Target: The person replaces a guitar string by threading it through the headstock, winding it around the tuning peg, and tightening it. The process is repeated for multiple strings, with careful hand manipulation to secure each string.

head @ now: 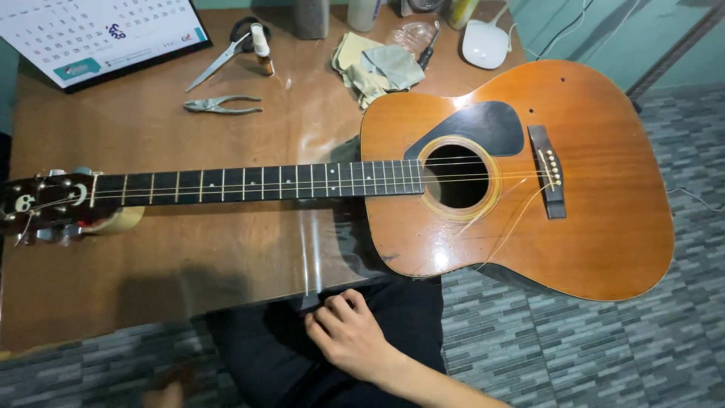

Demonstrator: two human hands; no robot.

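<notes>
An orange-brown acoustic guitar (574,227) lies face up across a brown table (189,264), body to the right and overhanging the table's edge. Its dark neck (257,183) runs left to the headstock (45,204), which rests on a beige tape roll (124,220). Loose strings (513,219) curl over the body by the bridge (547,172). My right hand (349,336) lies on my black-trousered lap (279,355) just below the table edge, fingers curled, nothing seen in it. A blurred bit of my left hand (168,394) shows at the bottom edge.
At the back of the table lie scissors (219,62), pliers (220,105), a small bottle (261,47), crumpled cloths (377,68), a screwdriver (429,50), a white rounded device (484,43) and a desk calendar (98,34). Grey patterned floor (574,347) lies to the right.
</notes>
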